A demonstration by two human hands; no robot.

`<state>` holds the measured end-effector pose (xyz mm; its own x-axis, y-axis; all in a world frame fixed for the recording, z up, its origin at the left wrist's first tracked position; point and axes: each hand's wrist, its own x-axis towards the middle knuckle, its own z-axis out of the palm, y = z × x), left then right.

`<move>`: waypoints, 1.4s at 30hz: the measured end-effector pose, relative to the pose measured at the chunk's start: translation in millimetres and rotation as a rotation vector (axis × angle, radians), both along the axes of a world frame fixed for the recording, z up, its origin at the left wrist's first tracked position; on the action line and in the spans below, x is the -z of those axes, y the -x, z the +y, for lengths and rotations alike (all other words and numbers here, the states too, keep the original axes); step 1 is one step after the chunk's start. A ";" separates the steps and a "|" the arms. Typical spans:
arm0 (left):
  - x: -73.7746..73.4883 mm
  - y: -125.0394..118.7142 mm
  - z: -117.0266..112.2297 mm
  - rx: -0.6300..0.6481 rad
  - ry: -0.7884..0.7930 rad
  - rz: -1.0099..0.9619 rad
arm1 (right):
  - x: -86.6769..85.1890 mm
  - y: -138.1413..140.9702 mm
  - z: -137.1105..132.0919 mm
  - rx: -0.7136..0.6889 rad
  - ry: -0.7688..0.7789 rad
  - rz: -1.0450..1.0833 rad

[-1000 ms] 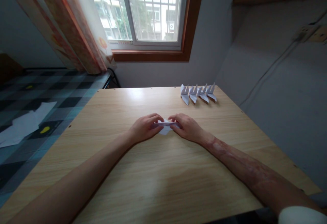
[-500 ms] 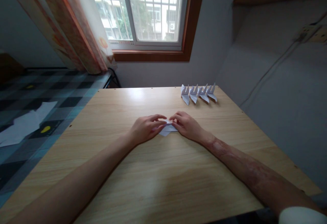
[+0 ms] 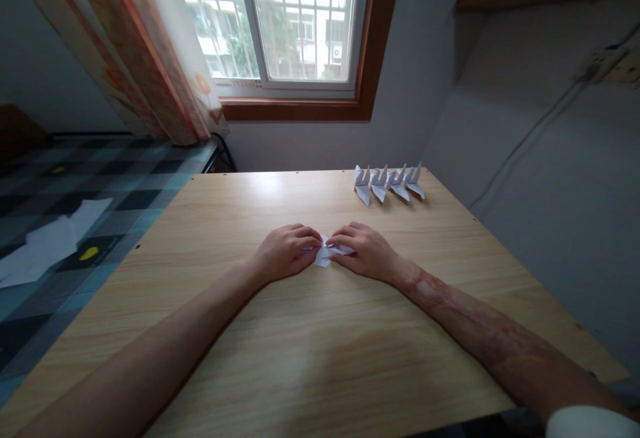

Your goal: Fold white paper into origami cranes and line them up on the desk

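Note:
A small piece of folded white paper (image 3: 323,257) lies on the wooden table (image 3: 280,345) between my two hands. My left hand (image 3: 289,250) pinches its left side, with the fingers curled over and the thumb below. At the paper's right side, my right hand (image 3: 364,250) has its fingertips closed on a fold, thumb toward me. Parts of the paper are hidden under the fingers of both hands. Farther back on the right stand several folded paper cranes (image 3: 390,185) in a row, apart from my hands.
On the left, loose white paper sheets (image 3: 55,241) lie on a checked bedspread (image 3: 135,185). A window (image 3: 305,25) with a patterned curtain (image 3: 150,45) is beyond the table. A cable (image 3: 525,138) runs down the right wall from a socket (image 3: 607,67).
The paper's shape has changed: its flat front edge now shows as a narrower piece with side points. My right fingers have shifted slightly onto the right point; my left fingers have curled down more.

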<state>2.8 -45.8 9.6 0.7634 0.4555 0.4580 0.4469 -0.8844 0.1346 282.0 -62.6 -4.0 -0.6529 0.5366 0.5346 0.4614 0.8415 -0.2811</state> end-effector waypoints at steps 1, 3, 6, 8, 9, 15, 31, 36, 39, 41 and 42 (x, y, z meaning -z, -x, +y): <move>0.1 0.4 -0.6 -0.002 -0.012 0.004 | 0.2 -0.1 -0.3 0.002 -0.016 -0.010; -0.8 0.8 -2.0 0.009 -0.042 0.011 | 0.4 -0.4 -1.0 0.006 -0.061 -0.027; -4.1 0.5 -4.2 0.066 -0.073 0.026 | 1.4 -1.2 -1.1 0.015 -0.135 -0.056; -6.8 0.4 -5.2 0.103 -0.070 0.022 | 2.6 -1.8 -0.2 0.005 -0.168 -0.081; -8.2 0.6 -5.5 0.116 -0.059 0.017 | 3.0 -2.0 0.2 -0.002 -0.177 -0.087; -12.1 4.6 -4.1 0.147 -0.011 0.013 | 1.0 -0.5 -0.2 -0.036 -0.166 -0.070; -7.1 10.6 -3.3 0.117 -0.099 0.083 | 3.9 0.7 -0.9 0.090 0.060 0.092; -0.8 8.6 -2.5 0.031 0.026 -0.093 | -0.4 0.3 -4.4 0.074 0.060 0.114; -1.0 5.7 -1.7 -0.028 0.222 -0.224 | -0.7 0.0 -4.6 0.047 0.038 0.103; -2.8 4.0 -1.3 -0.044 0.377 -0.299 | 0.5 -0.2 -3.5 0.045 0.026 0.098; -4.2 3.6 -1.3 -0.051 0.447 -0.331 | 1.5 -0.5 -2.7 0.050 0.027 0.105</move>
